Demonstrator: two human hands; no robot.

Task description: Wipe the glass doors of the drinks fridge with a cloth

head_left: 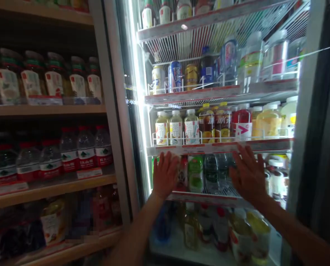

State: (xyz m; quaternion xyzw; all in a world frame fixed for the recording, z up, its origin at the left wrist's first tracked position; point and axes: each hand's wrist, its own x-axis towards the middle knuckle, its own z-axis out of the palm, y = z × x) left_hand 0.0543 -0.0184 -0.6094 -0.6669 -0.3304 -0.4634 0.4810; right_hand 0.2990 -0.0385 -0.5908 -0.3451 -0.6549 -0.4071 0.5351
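Both of my hands are raised in front of a lit drinks fridge (181,149). My left hand (165,174), fingers stretched and holding nothing, covers part of the lower shelf near a green-labelled bottle (195,173). Fingers spread and empty, my right hand (249,176) is in front of that same shelf, left of some white-capped bottles (276,175). Clear bottles (211,173) stand between the hands. Above them is a row with white-labelled bottles (176,128), dark tea bottles with yellow caps (206,123) and a red drink (242,122). Whether either hand touches anything, I cannot tell.
Cans (175,77) and bottles stand on the upper fridge racks, with more bottles (191,227) at the bottom. To the left, wooden shelves (51,109) hold juice bottles (32,79) and red-capped water bottles (86,147). A grey frame post (109,111) separates shelves and fridge.
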